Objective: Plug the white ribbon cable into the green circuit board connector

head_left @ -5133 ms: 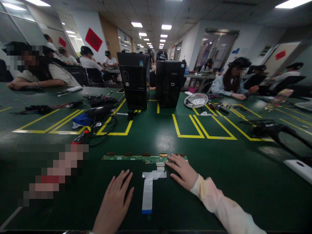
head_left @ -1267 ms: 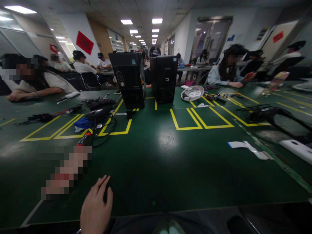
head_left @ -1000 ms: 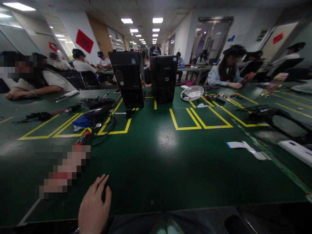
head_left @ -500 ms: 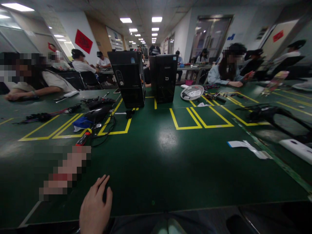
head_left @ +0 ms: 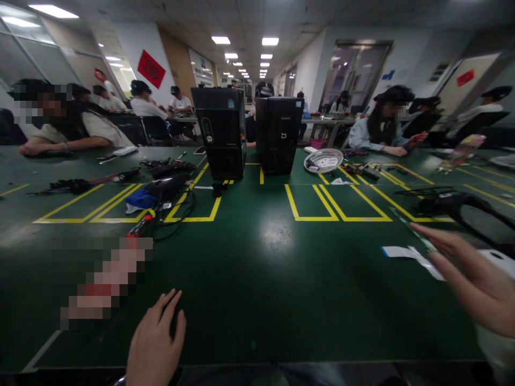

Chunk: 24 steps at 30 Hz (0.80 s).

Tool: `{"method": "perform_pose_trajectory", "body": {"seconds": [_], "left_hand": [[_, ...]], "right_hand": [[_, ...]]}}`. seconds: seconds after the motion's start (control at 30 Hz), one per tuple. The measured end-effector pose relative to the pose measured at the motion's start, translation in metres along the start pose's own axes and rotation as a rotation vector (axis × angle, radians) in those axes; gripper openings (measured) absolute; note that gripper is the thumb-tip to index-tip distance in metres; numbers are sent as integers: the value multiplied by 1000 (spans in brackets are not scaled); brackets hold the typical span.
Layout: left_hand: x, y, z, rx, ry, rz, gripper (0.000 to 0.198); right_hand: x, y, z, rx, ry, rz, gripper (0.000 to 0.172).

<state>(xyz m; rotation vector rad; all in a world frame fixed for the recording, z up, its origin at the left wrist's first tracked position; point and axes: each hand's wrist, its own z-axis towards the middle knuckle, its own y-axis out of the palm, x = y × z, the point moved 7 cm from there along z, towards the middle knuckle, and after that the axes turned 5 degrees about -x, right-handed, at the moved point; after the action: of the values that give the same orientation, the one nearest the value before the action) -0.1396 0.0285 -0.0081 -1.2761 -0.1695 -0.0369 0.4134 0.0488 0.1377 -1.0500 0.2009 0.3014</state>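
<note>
My left hand (head_left: 157,338) rests palm down near the front edge of the green table (head_left: 298,300), fingers stretched out, holding nothing. To its upper left lies a long pixelated object (head_left: 107,284), with a red and black handle (head_left: 140,225) beyond it. On the right, my right hand (head_left: 475,273) hovers with fingers extended and thumb apart, and nothing shows in it. Just left of that hand a white flat ribbon cable (head_left: 402,252) with a blue end lies on the table, its right end close to the fingertips. A white object (head_left: 499,258) is partly hidden behind the hand.
Two black computer towers (head_left: 221,134) stand mid-table. A white round basket (head_left: 323,160) sits right of them. Cables (head_left: 76,186) and a black device with blue cloth (head_left: 139,198) lie at left, a black frame (head_left: 454,203) at right. Yellow tape marks rectangles. Several people sit around.
My right hand has come into view from the right, beside the ribbon cable. My left hand stays almost where it was. The camera view has tilted slightly.
</note>
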Motion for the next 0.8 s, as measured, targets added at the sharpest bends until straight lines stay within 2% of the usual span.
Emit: {"method": "perform_pose_trajectory", "body": {"seconds": [0.03,0.13,0.27,0.37,0.53,0.8], "left_hand": [[1,0,0,-1,12,3,55],[2,-1,2,-8,27,6,55],[1,1,7,-28,23,-3,55],[1,3,10,-37,8,5,56],[3,5,12,-35,14,9,55],[4,4,11,-21,11,3,55]], "right_hand": [[8,19,-2,-58,-15,33,53],[46,56,-24,-57,65,-62,51],[79,86,-57,-59,148,-59,48],[84,101,-66,-72,135,-49,46],[83,121,-65,-102,109,-119,46],[75,130,-59,-118,120,-292,52]]}}
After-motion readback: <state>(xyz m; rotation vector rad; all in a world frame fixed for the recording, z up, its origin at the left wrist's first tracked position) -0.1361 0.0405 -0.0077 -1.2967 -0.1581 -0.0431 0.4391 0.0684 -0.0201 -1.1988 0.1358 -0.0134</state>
